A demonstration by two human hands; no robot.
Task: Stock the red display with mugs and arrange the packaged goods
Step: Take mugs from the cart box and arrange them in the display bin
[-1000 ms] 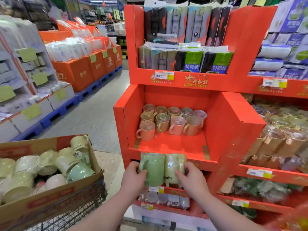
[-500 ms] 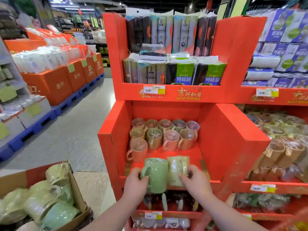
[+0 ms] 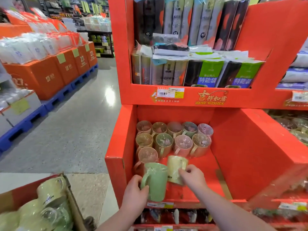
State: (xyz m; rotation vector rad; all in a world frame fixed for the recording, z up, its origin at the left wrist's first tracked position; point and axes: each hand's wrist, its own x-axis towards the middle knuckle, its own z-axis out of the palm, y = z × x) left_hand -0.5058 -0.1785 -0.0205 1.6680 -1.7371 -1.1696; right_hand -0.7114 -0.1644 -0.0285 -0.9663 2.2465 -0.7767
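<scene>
Red display [image 3: 250, 147], gold lettering. Inside it, pale green mug [image 3: 156, 184] and cream mug [image 3: 174, 170]; back mugs [image 3: 173, 139] pink, tan, olive.

Tiered red display [image 3: 250, 147], cardboard. Middle shelf: ten film-wrapped mugs [image 3: 173, 137] upright, packed touching in three rows toward the back. Upper shelf: packaged goods [image 3: 191, 72] standing in two ranks. Price label [image 3: 170, 92] on its front lip.

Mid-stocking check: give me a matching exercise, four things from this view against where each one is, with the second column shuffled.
1. green mug
2. pale yellow mug
3. green-labelled packs
4. cardboard box

A. top shelf of the red display
B. held by the left hand
C. lower left corner of the view
D. held by the right hand

Pairs: 1-B, 2-D, 3-A, 4-C.
</scene>
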